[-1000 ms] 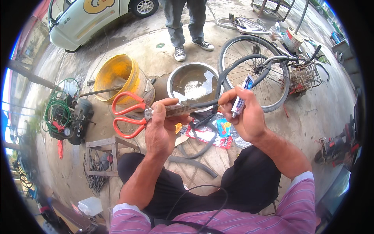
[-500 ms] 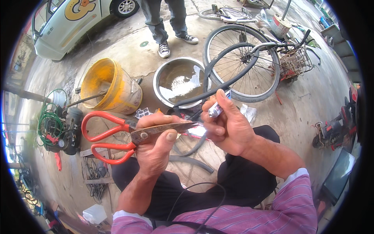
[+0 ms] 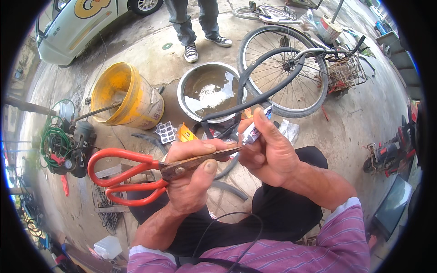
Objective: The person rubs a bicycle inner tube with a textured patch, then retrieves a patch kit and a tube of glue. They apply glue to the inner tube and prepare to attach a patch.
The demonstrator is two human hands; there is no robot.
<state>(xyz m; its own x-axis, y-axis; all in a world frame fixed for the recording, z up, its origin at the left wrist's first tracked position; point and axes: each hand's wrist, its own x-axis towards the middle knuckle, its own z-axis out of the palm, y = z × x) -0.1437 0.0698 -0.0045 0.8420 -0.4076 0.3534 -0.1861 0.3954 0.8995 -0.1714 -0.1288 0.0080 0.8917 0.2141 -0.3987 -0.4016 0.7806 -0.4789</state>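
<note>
My left hand (image 3: 191, 182) grips a pair of scissors (image 3: 182, 170) by the rusty blades, with the red handles sticking out to the left. The blade tips point at the nozzle end of a small white and blue tube (image 3: 251, 133), touching or very near it. Between thumb and fingers, my right hand (image 3: 273, 150) pinches that tube, tilted with its nozzle down. Behind the hands, a black inner tube (image 3: 255, 101) hangs over the bicycle wheel (image 3: 314, 98) and the rim of a metal basin (image 3: 181, 98) of water.
To the left stand a yellow bucket (image 3: 157, 109) with a stick in it and an air compressor (image 3: 84, 136) with a green hose. A patch sheet (image 3: 167, 132) and an orange packet (image 3: 185, 133) lie beyond my hands. Another person's legs (image 3: 184, 27) are behind the basin.
The scissors have tilted, their handles dropping lower and tips rising toward the tube's nozzle. My left hand has shifted slightly right. The patch sheet and orange packet show more now.
</note>
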